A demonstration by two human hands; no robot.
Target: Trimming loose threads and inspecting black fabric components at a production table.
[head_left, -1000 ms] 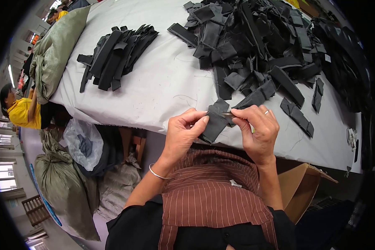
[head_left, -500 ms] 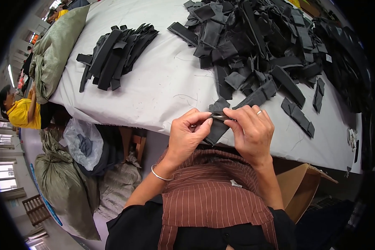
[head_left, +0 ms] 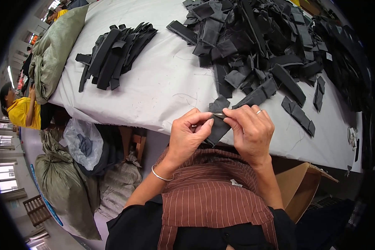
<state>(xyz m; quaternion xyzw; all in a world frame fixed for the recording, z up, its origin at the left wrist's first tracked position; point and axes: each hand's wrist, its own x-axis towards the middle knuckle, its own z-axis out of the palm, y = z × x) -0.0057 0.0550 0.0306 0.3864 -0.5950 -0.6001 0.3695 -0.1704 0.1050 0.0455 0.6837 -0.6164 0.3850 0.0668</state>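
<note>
At the table's near edge, my left hand (head_left: 191,130) and my right hand (head_left: 250,130) face each other, thumbs and forefingers pinched. Between them is a dark grey fabric strip (head_left: 218,130), its lower end hanging toward my apron and its upper end reaching past my fingertips. A thin pale sliver (head_left: 218,114) spans the gap between the fingertips; whether it is a fold, an edge or a small tool I cannot tell. Just beyond my right hand lies another dark strip (head_left: 257,94), part of a large loose heap of dark fabric pieces (head_left: 233,46).
A neater stack of dark strips (head_left: 116,56) lies on the white-covered table (head_left: 162,83), to the left. Below, at left, stand a stuffed olive sack (head_left: 64,187) and a clear plastic bag (head_left: 83,143). An open cardboard box (head_left: 298,187) is at lower right. A person in yellow (head_left: 23,111) works far left.
The pale sliver between my fingertips shows more plainly now. Both hands stay nearly in place, with only a slight shift of the fingers.
</note>
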